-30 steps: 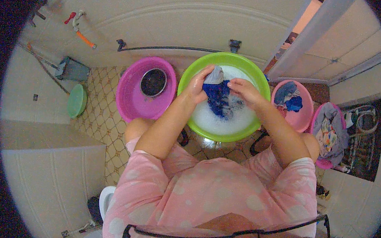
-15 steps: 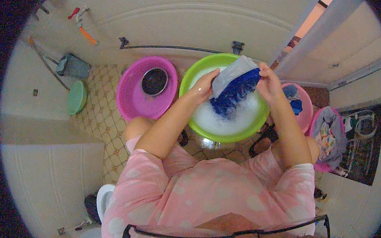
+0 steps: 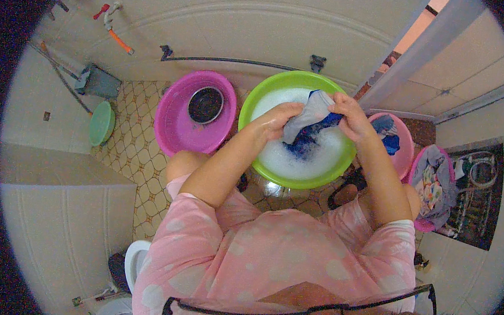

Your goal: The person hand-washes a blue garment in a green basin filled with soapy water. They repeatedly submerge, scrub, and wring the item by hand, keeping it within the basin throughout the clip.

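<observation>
A wet blue-and-grey garment (image 3: 311, 112) is stretched between my two hands over a lime green basin (image 3: 288, 183). My left hand (image 3: 281, 119) grips the grey band at one end. At the other end, my right hand (image 3: 351, 117) has its fingers closed on the cloth. The blue lower part of the garment hangs into white suds (image 3: 286, 165) that fill the basin. What kind of garment it is, I cannot tell.
Left of the basin stands a magenta tub (image 3: 167, 126) with a dark round pan (image 3: 205, 105) in it. On the right are a pink basin (image 3: 404, 146) with blue clothes and a tub of piled laundry (image 3: 435, 183). A tap (image 3: 108, 16) with an orange hose hangs on the far wall.
The garment has been lowered and bunched; its grey band, flat and spread before, is now folded. Its blue part has sunk further into the suds, and both hands have shifted along the cloth.
</observation>
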Demonstrator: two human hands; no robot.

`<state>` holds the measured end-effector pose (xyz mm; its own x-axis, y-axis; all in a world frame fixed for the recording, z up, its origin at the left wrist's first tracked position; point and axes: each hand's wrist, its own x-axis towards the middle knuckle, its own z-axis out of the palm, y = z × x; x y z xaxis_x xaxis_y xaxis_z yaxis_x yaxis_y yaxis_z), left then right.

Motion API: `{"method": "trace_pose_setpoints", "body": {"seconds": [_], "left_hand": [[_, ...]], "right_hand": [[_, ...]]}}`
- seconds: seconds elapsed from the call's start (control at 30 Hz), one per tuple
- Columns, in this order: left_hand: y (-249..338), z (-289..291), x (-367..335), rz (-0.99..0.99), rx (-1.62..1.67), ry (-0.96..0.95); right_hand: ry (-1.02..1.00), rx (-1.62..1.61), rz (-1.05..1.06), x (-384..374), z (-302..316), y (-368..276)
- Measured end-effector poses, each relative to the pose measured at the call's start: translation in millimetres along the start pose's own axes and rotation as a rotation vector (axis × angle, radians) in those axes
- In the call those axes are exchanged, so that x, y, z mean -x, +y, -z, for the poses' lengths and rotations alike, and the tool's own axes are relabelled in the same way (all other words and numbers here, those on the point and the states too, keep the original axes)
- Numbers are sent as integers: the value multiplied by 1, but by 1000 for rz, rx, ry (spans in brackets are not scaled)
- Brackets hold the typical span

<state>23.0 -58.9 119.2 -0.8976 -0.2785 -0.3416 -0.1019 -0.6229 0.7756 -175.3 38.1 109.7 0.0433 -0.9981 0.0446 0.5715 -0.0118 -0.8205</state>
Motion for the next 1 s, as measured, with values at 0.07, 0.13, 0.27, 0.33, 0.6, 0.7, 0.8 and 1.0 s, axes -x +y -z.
{"method": "trace_pose_setpoints", "body": {"seconds": [0.07,0.13,0.27,0.33,0.6,0.7,0.8,1.0], "left_hand": [[0,10,-5,-112,-49,200],[3,11,-6,-212,-39,310],[15,-12,2,-301,4,321],[14,-12,5,-312,-79,248],[5,-1,1,-240,-227,242],[1,1,-4,-291,-171,361],[-8,3,-7,-320,-302,491],[-21,-8,0,-189,-479,284]], "right_hand": [[26,61,10,-1,-1,1],[82,109,-1,-1,-7,-1],[173,227,-64,-1,-29,-7],[156,325,-112,1,-40,-7],[48,619,-266,3,-38,4],[88,467,-235,2,-38,4],[182,292,-176,2,-39,2],[270,149,-59,3,-42,-8]]}}
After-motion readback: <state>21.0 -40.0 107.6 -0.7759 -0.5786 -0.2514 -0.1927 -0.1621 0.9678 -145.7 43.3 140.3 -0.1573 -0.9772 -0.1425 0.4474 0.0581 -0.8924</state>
